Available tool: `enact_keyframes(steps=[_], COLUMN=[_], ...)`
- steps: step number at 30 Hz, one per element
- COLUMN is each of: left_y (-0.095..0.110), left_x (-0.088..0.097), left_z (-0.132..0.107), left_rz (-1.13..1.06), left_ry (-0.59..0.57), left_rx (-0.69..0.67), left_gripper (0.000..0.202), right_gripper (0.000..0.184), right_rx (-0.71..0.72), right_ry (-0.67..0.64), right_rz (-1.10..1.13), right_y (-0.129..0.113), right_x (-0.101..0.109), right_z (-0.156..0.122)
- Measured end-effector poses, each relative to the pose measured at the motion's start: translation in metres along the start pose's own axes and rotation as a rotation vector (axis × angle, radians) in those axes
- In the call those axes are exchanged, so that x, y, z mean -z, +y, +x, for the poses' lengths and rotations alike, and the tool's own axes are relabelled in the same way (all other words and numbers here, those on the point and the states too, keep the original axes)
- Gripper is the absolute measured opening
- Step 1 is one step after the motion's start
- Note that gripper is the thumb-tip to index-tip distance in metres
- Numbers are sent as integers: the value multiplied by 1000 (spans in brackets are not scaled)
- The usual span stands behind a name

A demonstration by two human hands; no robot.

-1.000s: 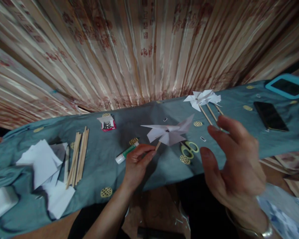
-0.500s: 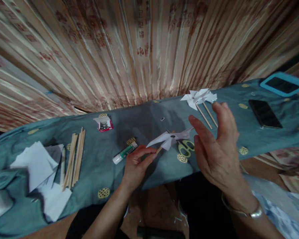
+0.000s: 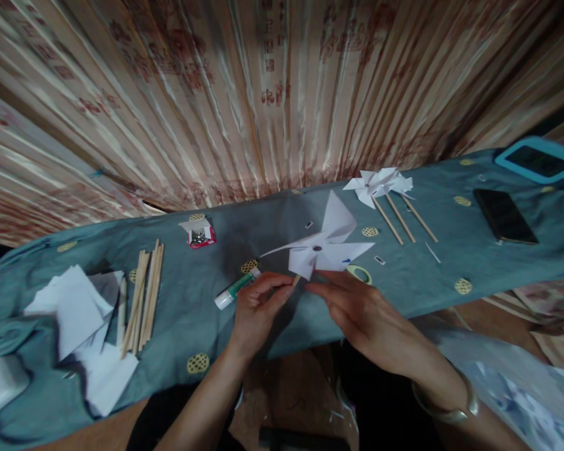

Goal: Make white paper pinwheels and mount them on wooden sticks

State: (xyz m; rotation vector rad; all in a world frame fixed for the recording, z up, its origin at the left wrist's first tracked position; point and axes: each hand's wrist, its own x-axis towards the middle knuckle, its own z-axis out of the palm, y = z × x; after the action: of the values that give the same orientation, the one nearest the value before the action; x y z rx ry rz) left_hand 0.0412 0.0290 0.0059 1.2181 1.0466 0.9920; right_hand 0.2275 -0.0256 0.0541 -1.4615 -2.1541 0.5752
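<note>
A white paper pinwheel (image 3: 323, 245) on a short wooden stick stands above the blue-grey cloth (image 3: 282, 313). My left hand (image 3: 258, 310) pinches the stick just below the paper blades, fingers closed round it. My right hand (image 3: 357, 307) lies beside it on the right, fingers stretched out towards the lowest blade, fingertips close to the stick. Whether they touch the paper I cannot tell. A green-and-white glue stick (image 3: 237, 288) lies just left of my left hand. Yellow-green scissors (image 3: 360, 273) are mostly hidden behind my right hand.
Finished pinwheels on sticks (image 3: 380, 185) lie at the back right. A bundle of wooden sticks (image 3: 145, 294) and white paper sheets (image 3: 75, 313) lie at the left. A small red box of pins (image 3: 198, 234), a dark phone (image 3: 505, 216) and a blue-framed tablet (image 3: 538, 161) also rest on the cloth.
My right hand dropped from raised and open at the right to beside my left hand under the pinwheel. The pinwheel's blades have turned.
</note>
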Motion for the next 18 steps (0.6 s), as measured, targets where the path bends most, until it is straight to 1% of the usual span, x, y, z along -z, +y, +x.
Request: enact_keyframes(steps=[2, 4, 8, 10, 12, 15, 18], left_y=[0, -1, -3, -1, 2, 3, 1], left_x=[0, -1, -1, -1, -1, 0, 1], left_z=[0, 0, 1, 2, 2, 1, 2], left_rz=[-52, -126, -323, -398, -441, -471, -485], left_ry=[22, 62, 162, 186, 185, 171, 159], left_rx=[42, 105, 246, 277, 280, 265, 229], left_gripper=[7, 9, 22, 27, 29, 31, 33], right_gripper=[33, 28, 24, 18, 12, 12, 16], right_rx=[-35, -88, -187, -207, -214, -214, -231], right_ry=[-116, -162, -108, -64, -36, -10, 37], right_rz=[61, 103, 238, 274, 291, 292, 275], right_y=[-4, -6, -8, -9, -11, -12, -11], right_x=[-9, -21, -47, -57, -64, -68, -60], right_z=[0, 1, 8, 11, 14, 14, 15])
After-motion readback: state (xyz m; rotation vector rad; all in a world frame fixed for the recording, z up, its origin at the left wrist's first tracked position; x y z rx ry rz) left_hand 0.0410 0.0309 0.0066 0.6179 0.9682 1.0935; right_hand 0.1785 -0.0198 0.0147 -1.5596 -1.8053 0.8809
